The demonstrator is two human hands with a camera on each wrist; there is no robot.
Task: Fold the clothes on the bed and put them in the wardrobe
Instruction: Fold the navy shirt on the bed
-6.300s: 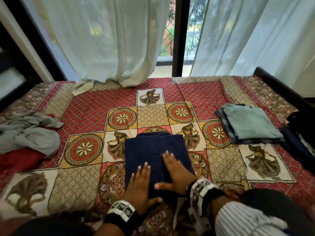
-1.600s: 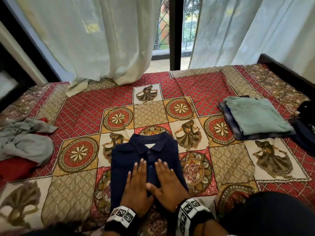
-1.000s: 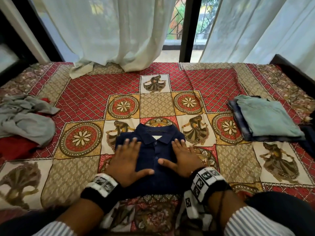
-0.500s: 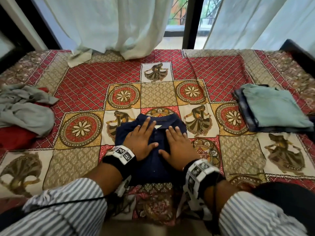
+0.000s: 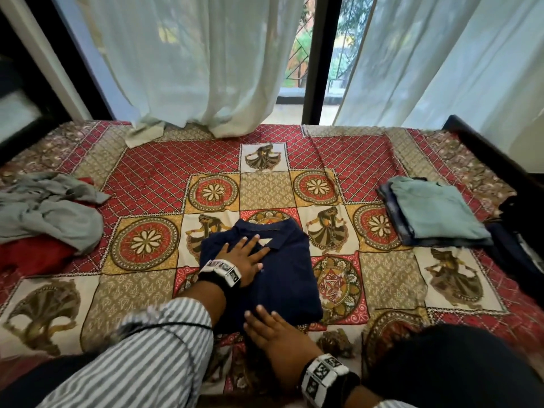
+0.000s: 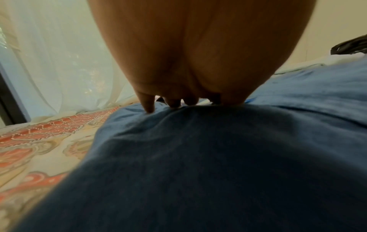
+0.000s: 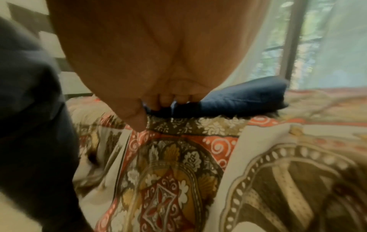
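Left hand (image 5: 241, 260) lies flat, fingers straight, on the folded shirt (image 5: 273, 266); right hand (image 5: 273, 334), fingers straight, touches its near edge. Next, probably lift it.

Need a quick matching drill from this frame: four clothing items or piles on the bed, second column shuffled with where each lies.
Things:
1. folded navy polo shirt
2. folded pale green top
3. crumpled grey garment
4. red cloth

Places:
A. left side, under the grey heap
B. bed's right side, atop a dark folded piece
C. centre, under the left hand
D. left side, unfolded, on top

Pairs: 1-C, 2-B, 3-D, 4-A
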